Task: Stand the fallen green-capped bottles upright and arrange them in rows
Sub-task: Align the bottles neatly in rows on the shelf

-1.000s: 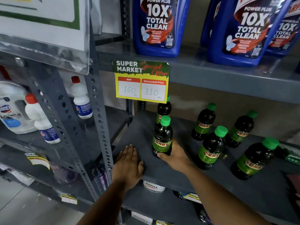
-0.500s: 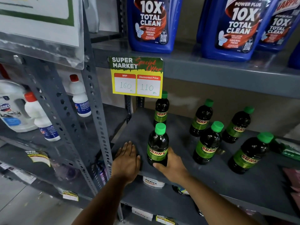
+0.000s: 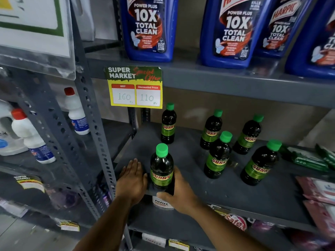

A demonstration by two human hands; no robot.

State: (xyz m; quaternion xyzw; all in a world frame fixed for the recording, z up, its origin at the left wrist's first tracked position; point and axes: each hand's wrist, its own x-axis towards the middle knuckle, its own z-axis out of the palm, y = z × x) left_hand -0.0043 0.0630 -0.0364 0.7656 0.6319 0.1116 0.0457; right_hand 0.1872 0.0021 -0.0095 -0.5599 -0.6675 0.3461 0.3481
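Observation:
Several dark bottles with green caps and green SUNNY labels stand upright on the grey shelf (image 3: 226, 192). My right hand (image 3: 178, 192) grips the nearest bottle (image 3: 161, 167) low down, at the shelf's front left edge. My left hand (image 3: 131, 178) lies flat on the shelf just left of that bottle, fingers spread, holding nothing. Another bottle (image 3: 168, 124) stands behind it near the back. To the right stand two at the back (image 3: 211, 130) (image 3: 248, 135) and two nearer the front (image 3: 218, 156) (image 3: 260, 163).
A yellow price tag (image 3: 135, 87) hangs from the shelf above, which carries big blue cleaner bottles (image 3: 148, 28). Green packets (image 3: 308, 158) and pink packets (image 3: 319, 192) lie at the shelf's right. White red-capped bottles (image 3: 76, 111) stand on the left rack behind a perforated post (image 3: 92, 124).
The held bottle has slid toward the shelf's front edge with my right hand still on it. My left hand stays flat beside it. The camera has moved closer.

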